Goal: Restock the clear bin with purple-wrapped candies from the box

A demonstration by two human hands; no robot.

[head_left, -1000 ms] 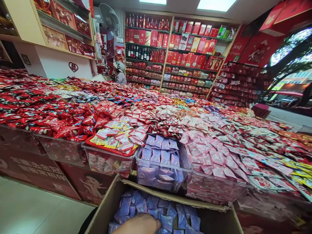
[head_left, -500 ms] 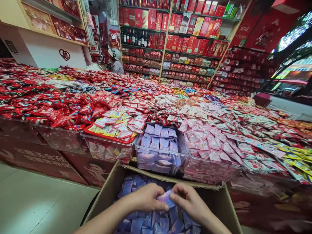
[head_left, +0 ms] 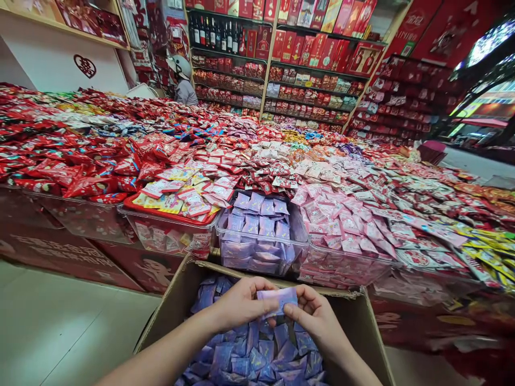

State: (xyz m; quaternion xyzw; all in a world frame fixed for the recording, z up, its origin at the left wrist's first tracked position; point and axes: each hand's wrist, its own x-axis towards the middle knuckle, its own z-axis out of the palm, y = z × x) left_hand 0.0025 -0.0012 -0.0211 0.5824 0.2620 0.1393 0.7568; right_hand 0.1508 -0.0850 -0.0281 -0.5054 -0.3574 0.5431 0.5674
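Note:
Between my two hands is a small purple candy packet (head_left: 284, 299), held above a cardboard box (head_left: 372, 335). My left hand (head_left: 245, 301) pinches its left end, with the thumb across the front. At the other end, my right hand (head_left: 311, 311) grips the packet between thumb and fingers. Many loose purple packets (head_left: 257, 356) fill the box beneath my wrists. Just beyond the box stands a clear plastic bin (head_left: 263, 241), where similar purple packets (head_left: 259, 222) lie in neat rows.
Left of that bin sits a bin of yellow and pink packets (head_left: 177, 195); pink packets (head_left: 344, 220) fill the one to its right. Red packets (head_left: 92, 166) heap farther left. Behind, a person in a helmet (head_left: 183, 80) is near shelves of bottles (head_left: 217, 36) and boxes.
Both hands have risen slightly, and the packet is now turned flatter and more level, showing more of its face. The view has shifted, with the stall appearing a little higher.

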